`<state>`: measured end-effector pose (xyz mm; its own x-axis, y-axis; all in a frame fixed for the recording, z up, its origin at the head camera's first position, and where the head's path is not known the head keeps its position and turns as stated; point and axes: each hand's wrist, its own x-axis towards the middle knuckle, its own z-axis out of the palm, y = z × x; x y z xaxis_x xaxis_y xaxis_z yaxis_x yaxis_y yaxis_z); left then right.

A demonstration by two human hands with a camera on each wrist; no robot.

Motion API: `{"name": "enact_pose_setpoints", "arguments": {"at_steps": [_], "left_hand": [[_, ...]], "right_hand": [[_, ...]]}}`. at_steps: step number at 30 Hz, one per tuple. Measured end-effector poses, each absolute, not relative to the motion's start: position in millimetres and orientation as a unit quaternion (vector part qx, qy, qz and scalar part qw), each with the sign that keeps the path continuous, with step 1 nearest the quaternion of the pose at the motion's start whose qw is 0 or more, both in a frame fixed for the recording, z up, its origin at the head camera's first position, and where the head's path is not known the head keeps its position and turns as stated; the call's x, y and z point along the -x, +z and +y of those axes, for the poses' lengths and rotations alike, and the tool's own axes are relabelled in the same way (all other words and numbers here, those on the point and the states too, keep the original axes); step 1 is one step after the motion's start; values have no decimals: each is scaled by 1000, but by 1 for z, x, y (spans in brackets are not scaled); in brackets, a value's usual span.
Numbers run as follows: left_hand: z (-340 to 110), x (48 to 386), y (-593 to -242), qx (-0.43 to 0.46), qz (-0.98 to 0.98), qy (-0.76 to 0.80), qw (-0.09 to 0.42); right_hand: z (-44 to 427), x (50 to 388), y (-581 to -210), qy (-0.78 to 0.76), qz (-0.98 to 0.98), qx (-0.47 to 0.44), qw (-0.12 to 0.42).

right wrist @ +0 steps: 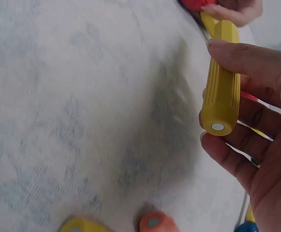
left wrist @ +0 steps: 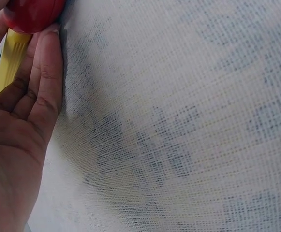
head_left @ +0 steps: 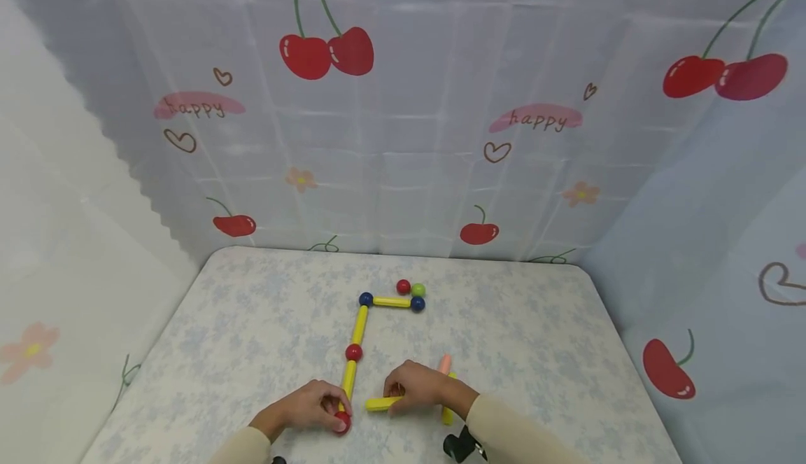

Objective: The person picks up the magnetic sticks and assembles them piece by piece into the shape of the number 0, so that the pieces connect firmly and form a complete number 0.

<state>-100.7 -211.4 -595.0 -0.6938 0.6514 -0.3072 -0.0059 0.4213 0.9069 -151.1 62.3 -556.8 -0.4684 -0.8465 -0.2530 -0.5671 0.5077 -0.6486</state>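
My left hand [head_left: 313,405] grips the red ball [head_left: 342,423] at the near end of a chain of yellow rods and balls on the table. In the left wrist view that red ball [left wrist: 34,14] sits against the end of a yellow rod [left wrist: 12,58]. Between thumb and fingers, my right hand [head_left: 418,387] holds a loose yellow rod [head_left: 380,404], pointing left toward the red ball but apart from it. The right wrist view shows this held rod [right wrist: 221,87] with a pale round disc on its end.
Farther up the chain are a red ball [head_left: 354,352], a blue ball [head_left: 366,299] and another blue ball [head_left: 418,304]. A loose-looking red ball [head_left: 403,287] and a green ball [head_left: 418,290] lie beside it. A pink rod [head_left: 445,364] and a yellow rod [head_left: 448,416] lie by the right wrist.
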Motion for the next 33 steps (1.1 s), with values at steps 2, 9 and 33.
{"name": "enact_pose_setpoints", "arguments": {"at_steps": [2, 9, 33], "left_hand": [[-211, 101, -595, -203, 773, 499, 335], [-214, 101, -596, -218, 772, 500, 327], [-211, 99, -591, -215, 765, 508, 331]], "right_hand": [[57, 148, -557, -249, 814, 433, 295], [36, 139, -553, -227, 800, 461, 311], [31, 140, -551, -208, 803, 429, 357]]}}
